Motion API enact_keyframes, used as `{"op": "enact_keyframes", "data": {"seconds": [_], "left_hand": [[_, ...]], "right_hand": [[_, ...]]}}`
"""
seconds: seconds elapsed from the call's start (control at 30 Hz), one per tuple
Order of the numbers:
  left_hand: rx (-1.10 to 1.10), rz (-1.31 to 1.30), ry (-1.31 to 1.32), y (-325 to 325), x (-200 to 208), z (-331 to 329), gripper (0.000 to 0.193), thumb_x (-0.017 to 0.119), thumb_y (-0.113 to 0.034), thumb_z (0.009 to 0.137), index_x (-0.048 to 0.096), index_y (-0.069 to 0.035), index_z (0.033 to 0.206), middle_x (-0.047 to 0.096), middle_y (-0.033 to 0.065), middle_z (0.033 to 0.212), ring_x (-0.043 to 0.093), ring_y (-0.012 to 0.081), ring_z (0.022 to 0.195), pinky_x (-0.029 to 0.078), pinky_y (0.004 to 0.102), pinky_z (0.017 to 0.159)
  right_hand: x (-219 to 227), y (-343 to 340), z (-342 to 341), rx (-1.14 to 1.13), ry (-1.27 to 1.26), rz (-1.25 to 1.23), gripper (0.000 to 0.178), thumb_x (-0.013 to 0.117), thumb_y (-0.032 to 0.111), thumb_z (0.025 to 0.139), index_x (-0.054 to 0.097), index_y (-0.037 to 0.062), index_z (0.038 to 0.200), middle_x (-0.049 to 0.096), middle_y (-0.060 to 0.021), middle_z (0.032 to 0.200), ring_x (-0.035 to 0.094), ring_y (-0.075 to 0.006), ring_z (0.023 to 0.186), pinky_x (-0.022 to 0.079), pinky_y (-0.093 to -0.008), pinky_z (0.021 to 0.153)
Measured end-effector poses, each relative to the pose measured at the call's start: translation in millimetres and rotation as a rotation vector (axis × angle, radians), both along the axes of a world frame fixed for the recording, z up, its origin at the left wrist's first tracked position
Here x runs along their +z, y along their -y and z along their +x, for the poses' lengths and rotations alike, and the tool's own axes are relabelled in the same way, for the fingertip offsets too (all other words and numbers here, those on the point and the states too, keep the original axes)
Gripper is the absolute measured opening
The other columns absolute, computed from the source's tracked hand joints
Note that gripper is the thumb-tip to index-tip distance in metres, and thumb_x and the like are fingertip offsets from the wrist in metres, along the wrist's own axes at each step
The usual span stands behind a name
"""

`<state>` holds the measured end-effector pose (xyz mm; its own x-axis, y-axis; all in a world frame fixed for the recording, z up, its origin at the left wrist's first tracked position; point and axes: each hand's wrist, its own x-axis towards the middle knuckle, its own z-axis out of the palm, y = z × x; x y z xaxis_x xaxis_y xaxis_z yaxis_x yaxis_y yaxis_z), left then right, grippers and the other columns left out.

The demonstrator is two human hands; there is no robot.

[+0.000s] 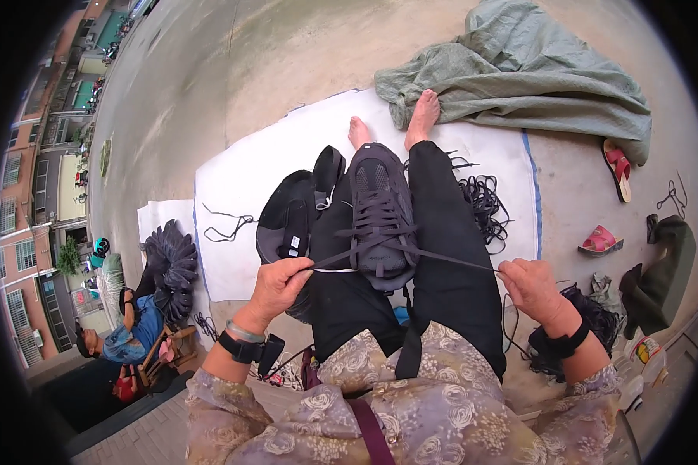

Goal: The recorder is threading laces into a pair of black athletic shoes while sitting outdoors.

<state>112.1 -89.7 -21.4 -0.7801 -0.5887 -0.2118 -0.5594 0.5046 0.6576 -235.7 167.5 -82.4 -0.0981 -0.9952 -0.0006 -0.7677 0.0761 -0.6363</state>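
A dark grey sneaker (pixel 381 198) rests between my thighs, its toe pointing away from me and its tongue toward me. Its flat laces cross over the front in several rows. My left hand (pixel 281 285) pinches one lace end and holds it out to the left. On the other side my right hand (pixel 531 285) pinches the other lace end (pixel 461 262). Both lengths run nearly straight from the shoe's top eyelets to my fingers. Beside my left leg lie more black shoes (pixel 279 213), partly hidden by the leg.
A white sheet (pixel 240 174) lies under my bare feet. Loose black laces (pixel 485 205) are heaped right of my leg. A grey-green tarp (pixel 520 77) lies beyond, with red sandals (pixel 601 240) at the right. At left, a person (pixel 128 341) sits by a pile of dark shoes (pixel 174 267).
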Motion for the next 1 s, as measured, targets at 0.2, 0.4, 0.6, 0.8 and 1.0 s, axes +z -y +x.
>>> {"op": "enact_keyframes", "data": {"seconds": [0.2,0.4,0.6,0.8,1.0], "left_hand": [[0.036,-0.316,0.129,20.9,0.8,40.9,0.009,0.062,-0.010,0.081,0.065,-0.005,0.087,0.063,0.0127,0.072,0.063,0.0284,0.065,0.049,0.0339,0.057],[0.009,-0.360,0.223,27.2,3.1,81.0,0.008,0.060,-0.012,0.082,0.063,-0.006,0.087,0.062,0.0123,0.071,0.061,0.0302,0.066,0.048,0.0365,0.058],[0.091,-0.571,0.230,66.7,6.0,116.1,0.007,0.057,-0.012,0.084,0.060,-0.006,0.087,0.061,0.0127,0.074,0.060,0.0325,0.067,0.047,0.0397,0.059],[0.612,-0.244,0.166,86.8,-2.1,116.1,0.024,0.052,-0.024,0.088,0.057,-0.004,0.076,0.052,0.0094,0.053,0.050,0.0229,0.043,0.039,0.0318,0.042],[0.697,0.793,0.171,31.9,-27.7,30.2,0.041,0.050,-0.040,0.092,0.054,-0.005,0.070,0.044,-0.0005,0.049,0.034,0.0056,0.035,0.026,0.0199,0.032]], "right_hand": [[4.9,-21.3,-43.6,-0.177,-0.027,-0.039,0.008,0.060,0.004,0.076,0.056,0.0062,0.083,0.053,-0.0112,0.065,0.054,-0.0314,0.056,0.041,-0.0385,0.050],[5.5,-54.1,-71.1,-0.195,-0.179,0.009,0.009,0.060,0.003,0.076,0.054,0.0052,0.083,0.051,-0.0122,0.065,0.053,-0.0320,0.060,0.039,-0.0399,0.052],[4.5,-54.4,-115.0,0.005,-0.462,0.154,0.007,0.058,0.009,0.079,0.053,0.0054,0.084,0.053,-0.0126,0.069,0.054,-0.0326,0.065,0.040,-0.0402,0.054],[1.4,-4.8,-131.7,-0.529,-0.159,0.159,0.018,0.053,0.017,0.089,0.054,0.0056,0.075,0.052,-0.0079,0.055,0.050,-0.0208,0.046,0.039,-0.0318,0.045],[-4.4,54.9,1.9,-0.634,1.139,0.467,0.022,0.052,0.024,0.092,0.057,0.0062,0.080,0.057,-0.0031,0.061,0.047,-0.0068,0.043,0.041,-0.0203,0.043]]}}
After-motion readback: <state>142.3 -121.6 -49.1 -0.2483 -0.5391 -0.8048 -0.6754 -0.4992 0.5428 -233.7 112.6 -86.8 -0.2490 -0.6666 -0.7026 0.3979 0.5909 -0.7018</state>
